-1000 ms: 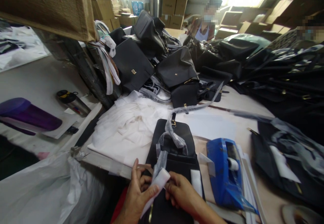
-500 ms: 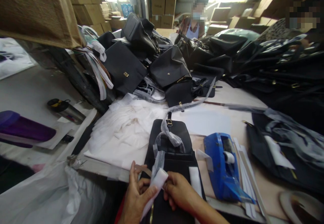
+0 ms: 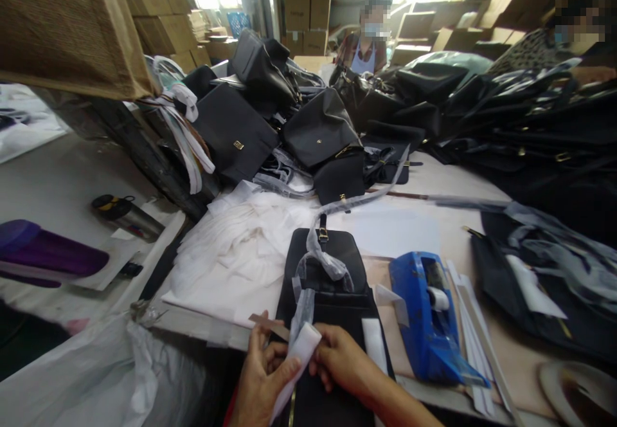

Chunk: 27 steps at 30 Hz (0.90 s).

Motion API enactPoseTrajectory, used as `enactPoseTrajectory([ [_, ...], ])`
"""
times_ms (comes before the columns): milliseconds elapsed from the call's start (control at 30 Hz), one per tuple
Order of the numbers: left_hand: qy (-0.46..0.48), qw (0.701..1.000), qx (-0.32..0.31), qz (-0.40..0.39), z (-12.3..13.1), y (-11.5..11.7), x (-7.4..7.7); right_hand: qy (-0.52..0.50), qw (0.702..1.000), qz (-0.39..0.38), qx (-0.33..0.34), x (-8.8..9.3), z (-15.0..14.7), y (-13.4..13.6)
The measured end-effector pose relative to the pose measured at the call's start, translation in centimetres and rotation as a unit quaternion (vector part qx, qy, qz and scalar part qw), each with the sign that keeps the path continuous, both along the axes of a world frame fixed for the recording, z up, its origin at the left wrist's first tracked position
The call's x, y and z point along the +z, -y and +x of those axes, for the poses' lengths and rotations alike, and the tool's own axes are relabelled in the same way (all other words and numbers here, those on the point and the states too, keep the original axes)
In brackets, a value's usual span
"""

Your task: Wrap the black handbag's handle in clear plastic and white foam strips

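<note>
A black handbag (image 3: 332, 266) lies flat on the table in front of me, its strap wound in clear plastic wrap (image 3: 324, 261). My left hand (image 3: 260, 375) and my right hand (image 3: 344, 363) are both closed on a white foam strip (image 3: 296, 359) held over the bag's near end. A short piece of tape (image 3: 270, 325) sticks up beside my left fingers. Another white strip (image 3: 375, 345) lies on the bag to the right of my right hand.
A blue tape dispenser (image 3: 427, 317) sits right of the bag. White foam sheets (image 3: 241, 247) are piled to the left. Heaps of black handbags (image 3: 318, 125) fill the back and right. A metal flask (image 3: 128, 216) lies at left. Two people sit beyond the table.
The view swung a little to the left and then steadied. My hands stay on the white foam strip, shifting it slightly between the fingers.
</note>
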<state>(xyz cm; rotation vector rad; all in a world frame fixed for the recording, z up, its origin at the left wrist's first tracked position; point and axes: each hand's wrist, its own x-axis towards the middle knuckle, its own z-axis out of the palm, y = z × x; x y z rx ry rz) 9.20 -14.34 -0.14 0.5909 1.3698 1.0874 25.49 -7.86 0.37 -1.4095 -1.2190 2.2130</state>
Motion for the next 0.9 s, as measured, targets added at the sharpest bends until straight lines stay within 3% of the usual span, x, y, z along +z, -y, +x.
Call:
enactPoseTrajectory([
  [200, 0.003, 0.993, -0.118, -0.001, -0.6, -0.3, 0.2, -0.024, 1.0, -0.009, -0.01, 0.2, 0.0, -0.1],
  [467, -0.031, 0.997, -0.072, -0.021, -0.6, 0.1, -0.5, -0.003, 0.999, 0.004, -0.051, 0.0, -0.2, 0.6],
  [900, -0.034, 0.995, -0.094, 0.0, -0.5, -0.2, 0.6, -0.042, 0.989, -0.052, -0.133, 2.2, 0.2, 2.4],
])
